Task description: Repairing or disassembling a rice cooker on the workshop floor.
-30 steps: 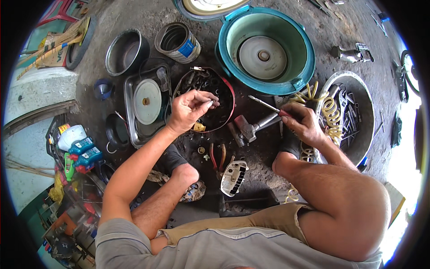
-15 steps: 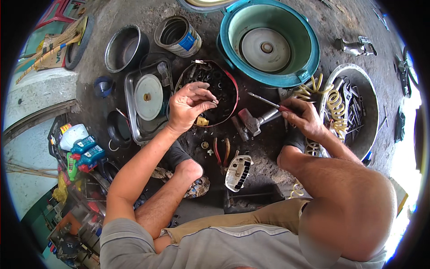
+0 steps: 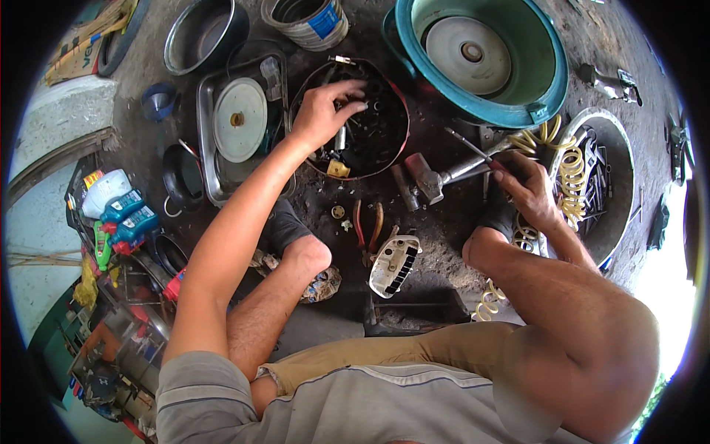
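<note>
The left hand (image 3: 322, 115) is over the round container (image 3: 407, 126) of small dark parts, its thumb and fingers spread apart with nothing visible between them; whether the fingertips touch the parts I cannot tell. Just below this hand, inside the container, are a silver cylinder (image 3: 340, 138) and a yellow piece (image 3: 338, 169). To the left of the same hand lies a metal tray (image 3: 205, 140) with a pale round lid (image 3: 239, 120) in it.

The right hand (image 3: 523, 185) is closed around a red-handled screwdriver (image 3: 472, 146), whose bare shaft points up and to the left, away from that hand toward the container. Left of the right hand lies a hammer (image 3: 427, 180), its head beside a short metal tube (image 3: 404, 187). Close on the right hand's other side are a coiled yellow hose (image 3: 571, 181) and a basin (image 3: 623, 174) of metal tools.

Beyond both hands stands a teal pot (image 3: 551, 81). Nearer the body than either hand, and between them, lie red-handled pliers (image 3: 359, 226) and a white cover (image 3: 383, 270) with black slots.
</note>
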Action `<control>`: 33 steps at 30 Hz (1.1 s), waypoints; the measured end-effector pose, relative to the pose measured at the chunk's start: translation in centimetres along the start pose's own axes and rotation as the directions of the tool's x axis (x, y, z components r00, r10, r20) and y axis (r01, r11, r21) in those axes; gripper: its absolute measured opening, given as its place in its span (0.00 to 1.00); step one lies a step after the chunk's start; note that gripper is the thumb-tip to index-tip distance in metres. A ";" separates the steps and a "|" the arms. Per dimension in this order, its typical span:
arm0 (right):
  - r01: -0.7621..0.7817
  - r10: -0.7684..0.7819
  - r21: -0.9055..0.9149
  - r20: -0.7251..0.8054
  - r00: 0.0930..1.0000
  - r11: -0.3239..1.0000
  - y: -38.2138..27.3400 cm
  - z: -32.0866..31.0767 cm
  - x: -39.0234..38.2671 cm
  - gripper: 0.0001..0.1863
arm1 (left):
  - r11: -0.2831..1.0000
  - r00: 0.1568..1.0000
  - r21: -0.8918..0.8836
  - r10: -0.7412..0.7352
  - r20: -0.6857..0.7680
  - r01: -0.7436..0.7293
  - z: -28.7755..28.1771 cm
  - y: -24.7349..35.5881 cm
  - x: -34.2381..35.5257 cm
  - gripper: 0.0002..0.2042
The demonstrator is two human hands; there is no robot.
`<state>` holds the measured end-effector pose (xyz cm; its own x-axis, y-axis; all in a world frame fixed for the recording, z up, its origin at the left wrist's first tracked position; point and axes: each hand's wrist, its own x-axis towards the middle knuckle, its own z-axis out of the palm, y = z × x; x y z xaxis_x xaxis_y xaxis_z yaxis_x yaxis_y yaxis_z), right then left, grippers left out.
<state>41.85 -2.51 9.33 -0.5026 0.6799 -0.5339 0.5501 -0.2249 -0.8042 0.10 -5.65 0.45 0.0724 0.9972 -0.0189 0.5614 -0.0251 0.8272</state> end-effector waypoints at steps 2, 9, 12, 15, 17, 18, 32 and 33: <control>-0.008 0.008 -0.015 0.003 1.000 1.000 0.5 0.0 0.0 0.21 | 0.989 0.994 0.142 0.051 -0.092 -0.037 -0.5 -0.5 -0.2 0.14; -0.019 0.018 -0.042 -0.023 1.000 0.999 1.0 -0.1 -0.5 0.21 | 0.676 0.847 0.510 0.413 0.336 -0.532 -1.3 -0.7 -3.9 0.06; -0.019 0.018 -0.042 -0.022 1.000 0.999 0.9 0.1 -0.5 0.20 | 0.691 0.857 0.519 0.318 0.407 -0.503 -0.2 0.3 -5.6 0.16; -0.039 0.038 -0.013 -0.027 0.999 0.999 0.2 0.5 -0.7 0.20 | 0.682 0.874 0.576 0.205 0.440 -0.450 0.8 0.7 -6.0 0.26; -0.047 0.047 -0.020 -0.012 0.999 0.999 0.3 0.5 -0.8 0.20 | 0.680 0.891 0.629 0.082 0.446 -0.377 1.1 1.3 -5.8 0.24; -0.056 0.056 -0.024 0.003 0.998 0.998 0.4 0.5 -0.8 0.20 | 0.682 0.892 0.628 0.081 0.445 -0.375 1.1 1.5 -5.6 0.24; -0.076 0.076 -0.019 0.012 0.997 0.997 1.6 0.3 -1.3 0.23 | 0.666 0.807 0.617 -0.038 0.590 -0.419 -2.8 2.3 -3.9 0.13; -0.086 0.086 -0.014 0.011 0.996 0.996 1.6 0.3 -1.4 0.23 | 0.653 0.798 0.621 -0.041 0.602 -0.434 -3.0 2.4 -3.9 0.13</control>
<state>43.18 -4.03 8.73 -0.4608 0.6503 -0.6039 0.6004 -0.2727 -0.7518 -1.34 -9.38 4.22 0.5307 0.7539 -0.3873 0.8466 -0.4934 0.1997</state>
